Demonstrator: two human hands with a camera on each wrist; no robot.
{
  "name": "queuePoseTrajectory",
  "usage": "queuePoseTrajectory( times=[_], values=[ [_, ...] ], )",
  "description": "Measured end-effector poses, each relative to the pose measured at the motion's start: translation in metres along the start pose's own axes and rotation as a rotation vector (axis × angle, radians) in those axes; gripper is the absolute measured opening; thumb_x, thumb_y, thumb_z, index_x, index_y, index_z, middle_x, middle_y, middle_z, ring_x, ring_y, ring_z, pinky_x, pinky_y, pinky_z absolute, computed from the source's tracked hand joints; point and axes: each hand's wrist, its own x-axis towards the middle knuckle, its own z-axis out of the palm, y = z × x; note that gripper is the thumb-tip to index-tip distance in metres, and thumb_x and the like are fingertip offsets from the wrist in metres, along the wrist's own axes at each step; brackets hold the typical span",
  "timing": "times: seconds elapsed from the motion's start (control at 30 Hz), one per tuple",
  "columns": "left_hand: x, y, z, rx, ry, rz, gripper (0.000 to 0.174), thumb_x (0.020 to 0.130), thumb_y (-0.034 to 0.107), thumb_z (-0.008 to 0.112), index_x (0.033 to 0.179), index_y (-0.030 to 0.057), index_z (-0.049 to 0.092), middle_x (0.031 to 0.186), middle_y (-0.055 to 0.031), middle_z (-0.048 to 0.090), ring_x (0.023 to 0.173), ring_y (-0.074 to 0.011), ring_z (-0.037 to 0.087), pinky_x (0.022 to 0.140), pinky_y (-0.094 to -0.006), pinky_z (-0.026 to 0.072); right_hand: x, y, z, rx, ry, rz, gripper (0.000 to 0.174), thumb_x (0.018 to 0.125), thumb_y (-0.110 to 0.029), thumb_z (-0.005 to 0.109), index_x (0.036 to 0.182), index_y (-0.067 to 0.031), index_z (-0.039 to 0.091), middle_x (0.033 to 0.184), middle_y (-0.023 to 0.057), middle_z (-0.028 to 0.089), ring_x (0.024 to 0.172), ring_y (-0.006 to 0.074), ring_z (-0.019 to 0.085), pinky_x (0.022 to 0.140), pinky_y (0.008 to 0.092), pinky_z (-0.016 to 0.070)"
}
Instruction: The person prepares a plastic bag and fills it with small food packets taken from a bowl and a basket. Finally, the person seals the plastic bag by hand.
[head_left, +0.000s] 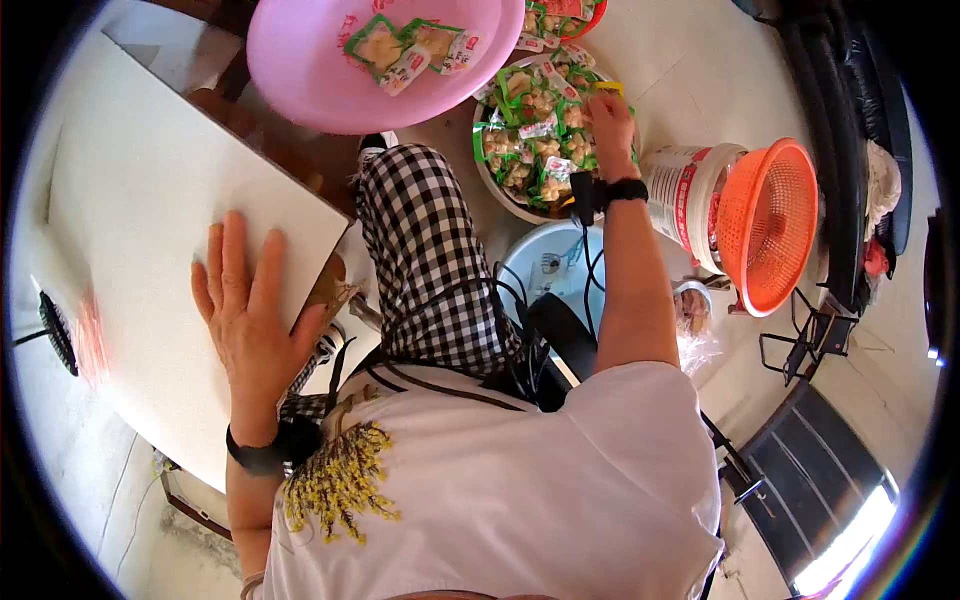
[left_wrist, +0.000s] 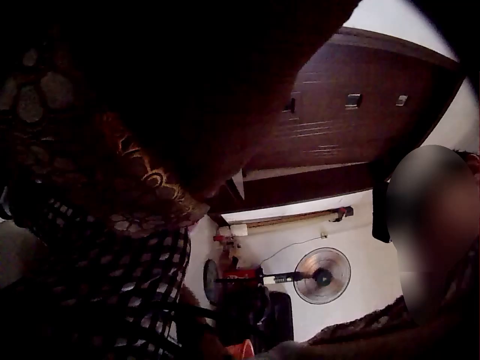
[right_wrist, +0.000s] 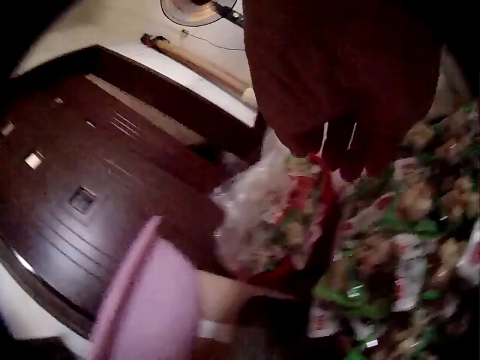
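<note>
On the white tabletop [head_left: 130,200] my left hand [head_left: 248,325] lies flat, fingers spread, holding nothing. My right hand [head_left: 612,128] is over the right side of a round basin [head_left: 490,190] heaped with small green-edged packets [head_left: 545,145] of light brown food. In the right wrist view the right hand [right_wrist: 341,90] hangs above the packets [right_wrist: 405,262], fingers pointing down with gaps between them; no packet shows in them, though the fingertips are dark. A pink basin [head_left: 300,85] beside the table holds a few packets [head_left: 435,45]. The left wrist view is mostly dark.
A red container [head_left: 597,20] of packets stands behind the round basin. Nearer are a light blue tub [head_left: 530,262], a white bucket [head_left: 680,195] and an orange colander [head_left: 770,230]. Black cables [head_left: 500,285] hang over the lap. A fan [left_wrist: 322,276] stands by a wall.
</note>
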Motion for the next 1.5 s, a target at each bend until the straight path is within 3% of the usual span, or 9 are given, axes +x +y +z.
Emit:
queuePoseTrajectory(
  times=[0.1, 0.37, 0.63, 0.77, 0.87, 1.0, 1.17, 1.33, 1.5],
  values=[
    [0.0, -0.003, 0.001, 0.006, 0.0, 0.006, 0.068, 0.071, 0.027, 0.067, 0.133, 0.0063, 0.046, 0.149, -0.0218, 0.029, 0.138, -0.0389, 0.026, 0.111, -0.0538, 0.018, -0.003, 0.08, -0.013, -0.801, 0.038, 0.11, 0.046, 0.075, -0.036, 0.075, 0.101, 0.0007, 0.064, 0.092, 0.0152, 0.068, 0.09, 0.026, 0.066, 0.078, 0.0411, 0.0514],
    [-0.003, -0.008, 0.006, -0.011, 0.023, 0.022, 0.066, 0.075, 0.04, 0.067, 0.13, 0.0074, 0.048, 0.148, -0.0244, 0.03, 0.137, -0.0421, 0.027, 0.11, -0.0555, 0.0178, -0.056, 0.12, 0.07, -0.944, 0.074, 0.111, 0.107, 0.062, -0.052, 0.08, 0.14, -0.0045, 0.024, 0.126, 0.0366, 0.041, 0.108, 0.0452, 0.05, 0.085, 0.046, 0.0475],
    [-0.002, -0.007, 0.005, -0.032, -0.013, -0.002, 0.067, 0.069, 0.038, 0.072, 0.125, 0.0066, 0.052, 0.147, -0.025, 0.03, 0.137, -0.0422, 0.027, 0.11, -0.0566, 0.0174, -0.047, 0.103, 0.062, -1.154, -0.118, 0.074, 0.057, 0.084, -0.011, 0.06, 0.134, -0.0198, 0.034, 0.107, 0.0282, 0.054, 0.085, 0.0398, 0.063, 0.069, 0.0455, 0.0527],
    [0.001, -0.002, -0.001, -0.059, -0.014, -0.041, 0.069, 0.061, 0.031, 0.077, 0.122, 0.0068, 0.055, 0.147, -0.0237, 0.031, 0.137, -0.0409, 0.028, 0.11, -0.0561, 0.0167, -0.038, 0.121, 0.025, -0.983, -0.146, -0.191, 0.04, 0.083, -0.009, 0.059, 0.122, -0.0104, 0.053, 0.095, 0.0219, 0.064, 0.087, 0.036, 0.064, 0.07, 0.0443, 0.0523],
    [0.0, -0.002, -0.004, -0.032, -0.047, -0.036, 0.068, 0.069, 0.033, 0.071, 0.128, 0.0068, 0.051, 0.148, -0.0222, 0.03, 0.137, -0.0404, 0.027, 0.11, -0.0556, 0.0164, -0.047, 0.084, 0.007, -0.927, -0.124, -0.059, 0.028, 0.082, -0.008, 0.052, 0.108, -0.0039, 0.063, 0.092, 0.0257, 0.065, 0.09, 0.0407, 0.062, 0.073, 0.0466, 0.0506],
    [0.001, 0.001, -0.005, -0.055, -0.029, -0.039, 0.067, 0.071, 0.03, 0.069, 0.131, 0.0079, 0.049, 0.149, -0.0199, 0.029, 0.138, -0.0388, 0.026, 0.11, -0.0548, 0.0171, -0.052, 0.032, -0.018, -0.876, -0.073, -0.005, 0.03, 0.085, -0.01, 0.055, 0.113, -0.0008, 0.059, 0.1, 0.0198, 0.066, 0.08, 0.0315, 0.067, 0.068, 0.0396, 0.0546],
    [0.0, 0.002, -0.008, -0.092, 0.017, -0.03, 0.069, 0.07, 0.026, 0.072, 0.133, 0.0111, 0.048, 0.15, -0.0171, 0.028, 0.139, -0.0357, 0.025, 0.111, -0.0544, 0.0174, -0.086, -0.119, 0.002, 0.294, -0.168, -0.064, 0.028, 0.089, -0.006, 0.049, 0.115, -0.0001, 0.056, 0.103, 0.0122, 0.063, 0.079, 0.0215, 0.066, 0.055, 0.0329, 0.0568],
    [-0.002, 0.004, -0.011, -0.106, 0.054, -0.019, 0.072, 0.069, 0.026, 0.073, 0.135, 0.0122, 0.047, 0.15, -0.015, 0.03, 0.139, -0.0336, 0.026, 0.111, -0.0536, 0.0181, -0.032, -0.149, 0.091, 0.123, -0.16, -0.52, 0.027, 0.083, -0.014, 0.061, 0.105, 0.001, 0.06, 0.105, 0.0174, 0.062, 0.085, 0.03, 0.064, 0.065, 0.0368, 0.0556],
    [-0.002, 0.003, -0.01, -0.107, 0.076, -0.02, 0.072, 0.069, 0.025, 0.073, 0.135, 0.0121, 0.048, 0.15, -0.0152, 0.029, 0.139, -0.0332, 0.026, 0.111, -0.0524, 0.018, -0.022, -0.163, 0.157, 0.097, -0.328, -0.471, 0.036, 0.081, -0.02, 0.071, 0.111, -0.0013, 0.06, 0.107, 0.015, 0.063, 0.094, 0.029, 0.064, 0.078, 0.0367, 0.0523]
  ],
)
